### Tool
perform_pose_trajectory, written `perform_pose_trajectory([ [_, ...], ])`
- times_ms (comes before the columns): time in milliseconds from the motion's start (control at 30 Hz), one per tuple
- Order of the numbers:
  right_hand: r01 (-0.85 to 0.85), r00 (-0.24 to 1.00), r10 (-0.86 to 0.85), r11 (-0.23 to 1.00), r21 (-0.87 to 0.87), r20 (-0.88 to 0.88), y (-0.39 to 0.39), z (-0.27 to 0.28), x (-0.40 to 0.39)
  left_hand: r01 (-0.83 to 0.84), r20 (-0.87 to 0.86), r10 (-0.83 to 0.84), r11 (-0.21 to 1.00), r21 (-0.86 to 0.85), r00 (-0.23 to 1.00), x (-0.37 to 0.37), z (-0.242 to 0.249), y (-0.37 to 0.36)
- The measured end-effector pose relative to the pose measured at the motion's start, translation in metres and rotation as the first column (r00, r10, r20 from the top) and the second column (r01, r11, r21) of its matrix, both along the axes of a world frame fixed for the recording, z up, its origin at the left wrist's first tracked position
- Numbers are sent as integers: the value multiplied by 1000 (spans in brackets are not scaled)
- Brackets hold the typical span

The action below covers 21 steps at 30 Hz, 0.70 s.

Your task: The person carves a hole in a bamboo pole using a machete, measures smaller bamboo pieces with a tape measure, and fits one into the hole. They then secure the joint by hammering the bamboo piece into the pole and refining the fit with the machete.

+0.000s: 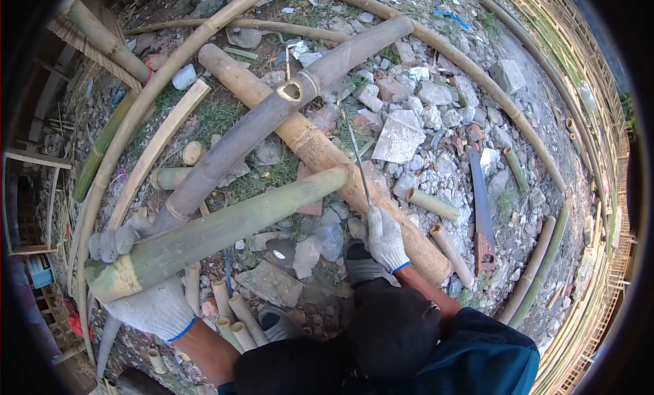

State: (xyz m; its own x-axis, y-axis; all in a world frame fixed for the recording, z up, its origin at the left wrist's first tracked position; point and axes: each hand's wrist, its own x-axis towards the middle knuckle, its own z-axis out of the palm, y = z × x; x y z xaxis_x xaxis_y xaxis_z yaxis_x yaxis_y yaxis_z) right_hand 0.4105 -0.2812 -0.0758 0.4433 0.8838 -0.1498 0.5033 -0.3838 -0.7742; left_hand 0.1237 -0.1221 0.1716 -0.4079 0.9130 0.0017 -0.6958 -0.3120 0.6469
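Note:
My left hand (151, 305), in a white knit glove, is wrapped round the near end of a thick green bamboo pole (238, 226). The pole's far end rests against a tan bamboo pole (313, 141) lying on the ground. In my gloved right hand (386, 240) is a long, thin, dark metal tool (359, 153), pointing away from me; it shows too narrow to name its kind. A greyish bamboo pole (238, 137) with a hole cut in its side lies across the tan one.
A handsaw (481, 218) with a blue blade lies on the rubble to the right. Short bamboo offcuts (433, 204) are scattered about, several near my feet. Long curved bamboo poles (501, 99) surround the area. Broken stones (398, 137) cover the ground.

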Motion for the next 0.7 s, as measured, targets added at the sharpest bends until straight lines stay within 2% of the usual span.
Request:
perform_pose_trajectory([
  [33, -14, 999, 15, 999, 36, -36, 1, 2, 1, -114, -4, 114, 990, -82, 993, 5, 4, 4],
  [67, -13, 999, 15, 998, 60, -45, 2, 7, 2, 50, 21, -50, 998, 27, 999, 2, 2, 4],
  [133, 3, 999, 0, 996, 95, -36, 6, 20, 2, 353, 20, -369, 903, 247, 929, -14, -8, -1],
  [167, 18, 1000, -16, 994, 108, -18, 9, 24, 2, 411, -48, -413, 875, 258, 910, -23, -12, -3],
  [233, 28, 998, -26, 999, -34, 60, 9, 9, 3, 527, -186, -493, 808, 263, 850, -35, -16, -7],
  [267, 36, 994, -26, 994, -101, 102, 9, 2, 6, 546, -194, -511, 795, 264, 838, -36, -15, -7],
  [333, 1, 993, 6, 999, -53, 117, 10, 9, 11, 575, -212, -535, 772, 273, 818, -27, -10, -5],
  [367, -20, 993, 26, 999, -51, 115, 2, 11, 9, 514, -170, -485, 816, 264, 858, -26, -11, -7],
  [467, -23, 998, 25, 999, 24, -58, 1, 32, 3, 415, -117, -398, 881, 228, 910, -23, -11, -8],
  [500, -49, 995, 47, 999, 17, 85, 2, 16, 1, 432, -137, -411, 873, 227, 901, -21, -7, -7],
  [600, 75, 994, -63, 987, -140, 90, 6, 4, 3, 467, -172, -436, 845, 259, 884, -23, -5, -5],
  [700, 17, 1000, -17, 997, -74, -7, -1, 14, 5, 467, -181, -432, 838, 281, 884, -27, -10, -6],
])
